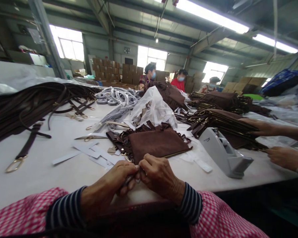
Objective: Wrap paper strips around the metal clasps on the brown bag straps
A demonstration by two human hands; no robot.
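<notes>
A brown leather pouch [159, 142] with fringed sides lies flat on the white table [72, 178]. Just in front of its near left corner, beside a gold ring, my left hand [114, 183] and my right hand [159, 173] meet, fingertips together. Both hands are closed in a pinch; what sits between their fingers is too small and hidden to name. White paper strips [89, 152] are scattered to the left of the pouch, and scissors [91, 137] lie behind them.
Brown straps [34, 102] heap at the left. A grey tape dispenser [223, 153] stands at right, near stacked pouches [218, 124] and another person's hands [283, 157]. Plastic bags [154, 107] lie behind the pouch. People sit across the table.
</notes>
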